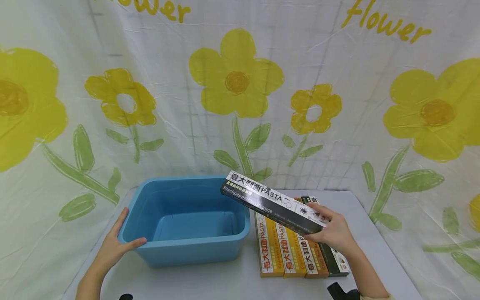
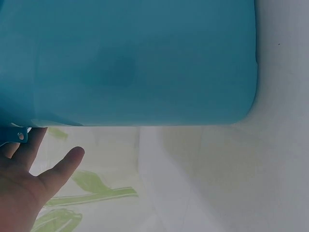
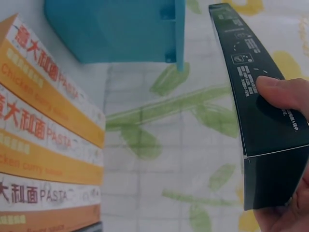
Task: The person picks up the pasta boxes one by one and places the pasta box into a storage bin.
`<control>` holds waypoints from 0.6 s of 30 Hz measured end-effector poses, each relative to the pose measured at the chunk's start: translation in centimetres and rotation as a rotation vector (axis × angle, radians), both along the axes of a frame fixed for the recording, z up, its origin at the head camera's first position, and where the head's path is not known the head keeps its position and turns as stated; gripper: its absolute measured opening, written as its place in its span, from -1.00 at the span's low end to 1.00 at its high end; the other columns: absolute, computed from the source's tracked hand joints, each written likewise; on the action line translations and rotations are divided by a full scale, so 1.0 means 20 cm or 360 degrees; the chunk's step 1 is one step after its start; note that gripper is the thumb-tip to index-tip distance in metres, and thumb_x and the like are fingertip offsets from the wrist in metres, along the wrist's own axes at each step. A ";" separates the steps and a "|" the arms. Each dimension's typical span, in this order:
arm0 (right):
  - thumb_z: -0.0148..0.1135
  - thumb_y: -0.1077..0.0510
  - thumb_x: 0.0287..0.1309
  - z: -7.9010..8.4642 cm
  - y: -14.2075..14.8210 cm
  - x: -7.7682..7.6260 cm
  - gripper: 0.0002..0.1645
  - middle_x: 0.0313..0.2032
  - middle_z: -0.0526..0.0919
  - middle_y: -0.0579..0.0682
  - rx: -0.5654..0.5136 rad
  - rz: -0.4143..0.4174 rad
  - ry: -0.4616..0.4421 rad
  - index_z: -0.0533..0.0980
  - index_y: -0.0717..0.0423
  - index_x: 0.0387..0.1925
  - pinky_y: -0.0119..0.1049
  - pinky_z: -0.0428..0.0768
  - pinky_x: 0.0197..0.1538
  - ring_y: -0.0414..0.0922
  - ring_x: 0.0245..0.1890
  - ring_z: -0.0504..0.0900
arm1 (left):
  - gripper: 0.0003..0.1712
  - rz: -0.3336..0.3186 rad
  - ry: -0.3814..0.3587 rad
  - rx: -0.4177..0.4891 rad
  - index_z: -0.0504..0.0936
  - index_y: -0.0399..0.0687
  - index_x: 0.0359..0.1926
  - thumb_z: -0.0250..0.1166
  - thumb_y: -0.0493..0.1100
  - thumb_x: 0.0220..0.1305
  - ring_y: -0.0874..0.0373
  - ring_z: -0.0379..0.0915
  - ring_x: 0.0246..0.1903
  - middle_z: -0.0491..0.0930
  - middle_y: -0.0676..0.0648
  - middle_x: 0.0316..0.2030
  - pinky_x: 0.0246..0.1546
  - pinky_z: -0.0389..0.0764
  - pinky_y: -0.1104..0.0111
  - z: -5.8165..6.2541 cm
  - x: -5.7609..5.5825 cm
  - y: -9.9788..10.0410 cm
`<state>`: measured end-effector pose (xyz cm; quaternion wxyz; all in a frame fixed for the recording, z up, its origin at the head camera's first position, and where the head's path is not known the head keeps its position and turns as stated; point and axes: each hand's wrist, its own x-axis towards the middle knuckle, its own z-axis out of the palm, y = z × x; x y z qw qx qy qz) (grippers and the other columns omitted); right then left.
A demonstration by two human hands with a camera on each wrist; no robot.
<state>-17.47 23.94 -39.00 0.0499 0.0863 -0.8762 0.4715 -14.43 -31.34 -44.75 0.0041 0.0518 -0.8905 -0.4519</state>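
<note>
A blue plastic tub (image 1: pixel 187 252) stands at the left of the table. My left hand (image 1: pixel 112 246) rests at its front-left corner, thumb across the front rim and fingers spread along the outer side; the left wrist view shows one straight finger (image 2: pixel 65 166) apart from the tub. My right hand (image 1: pixel 333 229) grips one end of a black-and-white pasta box (image 1: pixel 270 204), raised and tilted, its far end overlapping the tub's right rim in the head view. In the right wrist view the thumb (image 3: pixel 277 92) presses its dark face. Several pasta boxes (image 1: pixel 290 254) lie side by side underneath.
The pasta boxes in the row are yellow, orange-brown and, at the right end, dark green (image 1: pixel 333 260). A white table (image 1: pixel 225 285) carries everything. Behind it hangs a curtain (image 1: pixel 168 137) with yellow flowers. Small black objects (image 1: pixel 126 296) show at the bottom edge.
</note>
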 end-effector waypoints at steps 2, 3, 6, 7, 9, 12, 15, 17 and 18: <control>0.64 0.33 -0.44 0.00 -0.01 -0.01 0.01 0.20 0.44 0.36 0.0047 0.0030 0.0027 0.46 0.26 0.23 -0.28 0.60 -0.30 0.13 -0.07 0.50 | 0.28 0.0001 -0.0019 -0.0011 -0.44 -0.03 0.52 0.38 0.03 0.18 -0.62 -0.11 0.28 -0.28 -0.52 0.43 0.11 0.17 -0.41 0.00 0.00 0.00; 0.64 0.32 -0.44 0.00 -0.01 -0.02 0.01 0.18 0.45 0.35 0.0065 0.0042 0.0035 0.46 0.26 0.23 -0.27 0.59 -0.29 0.12 -0.07 0.49 | 0.28 -0.0001 -0.0022 -0.0014 -0.44 -0.02 0.52 0.37 0.04 0.18 -0.62 -0.12 0.28 -0.29 -0.52 0.43 0.11 0.17 -0.41 0.00 0.00 0.00; 0.63 0.33 -0.46 0.00 -0.02 -0.03 0.00 0.17 0.48 0.33 0.0095 0.0076 0.0051 0.47 0.27 0.22 -0.26 0.58 -0.27 0.11 -0.09 0.46 | 0.28 -0.0008 -0.0027 -0.0010 -0.45 -0.03 0.52 0.37 0.04 0.19 -0.62 -0.13 0.29 -0.30 -0.51 0.44 0.11 0.16 -0.41 0.00 0.00 0.00; 0.64 0.33 -0.47 0.00 -0.02 -0.04 0.01 0.16 0.49 0.33 0.0100 0.0085 0.0055 0.47 0.27 0.22 -0.25 0.58 -0.26 0.11 -0.08 0.46 | 0.28 -0.0009 -0.0029 -0.0009 -0.45 -0.03 0.52 0.37 0.04 0.19 -0.62 -0.13 0.29 -0.30 -0.51 0.44 0.11 0.16 -0.41 0.00 0.00 0.00; 0.63 0.34 -0.47 -0.01 -0.02 -0.04 0.01 0.15 0.49 0.32 0.0100 0.0094 0.0052 0.47 0.28 0.22 -0.24 0.58 -0.26 0.12 -0.08 0.46 | 0.28 -0.0013 -0.0026 -0.0006 -0.45 -0.03 0.52 0.37 0.03 0.19 -0.62 -0.13 0.29 -0.30 -0.51 0.44 0.11 0.16 -0.41 0.00 0.00 0.00; 0.63 0.36 -0.49 0.00 -0.03 -0.05 0.02 0.16 0.49 0.32 0.0094 0.0120 0.0060 0.47 0.30 0.21 -0.25 0.59 -0.25 0.12 -0.07 0.48 | 0.28 -0.0015 -0.0022 -0.0003 -0.46 -0.03 0.52 0.38 0.03 0.19 -0.62 -0.13 0.29 -0.30 -0.51 0.44 0.11 0.17 -0.40 0.00 0.00 0.00; 0.63 0.38 -0.50 0.00 -0.04 -0.05 0.01 0.17 0.47 0.35 0.0079 0.0157 0.0076 0.47 0.33 0.20 -0.30 0.59 -0.28 0.12 -0.06 0.49 | 0.28 -0.0015 -0.0014 -0.0006 -0.45 -0.04 0.52 0.37 0.03 0.19 -0.62 -0.12 0.28 -0.29 -0.52 0.43 0.10 0.18 -0.40 0.00 0.00 0.00; 0.63 0.38 -0.49 0.01 -0.05 -0.05 0.01 0.17 0.46 0.36 0.0061 0.0194 0.0089 0.47 0.34 0.20 -0.32 0.58 -0.31 0.11 -0.08 0.48 | 0.27 -0.0014 -0.0010 -0.0006 -0.44 -0.05 0.52 0.37 0.03 0.19 -0.62 -0.11 0.28 -0.28 -0.53 0.43 0.10 0.19 -0.40 0.00 0.00 0.00; 0.63 0.38 -0.49 0.01 -0.06 -0.05 0.00 0.16 0.46 0.36 0.0040 0.0212 0.0090 0.47 0.34 0.20 -0.33 0.57 -0.32 0.10 -0.09 0.47 | 0.27 -0.0014 -0.0009 -0.0008 -0.44 -0.06 0.52 0.37 0.03 0.19 -0.62 -0.10 0.28 -0.27 -0.53 0.43 0.10 0.20 -0.40 0.00 0.00 0.00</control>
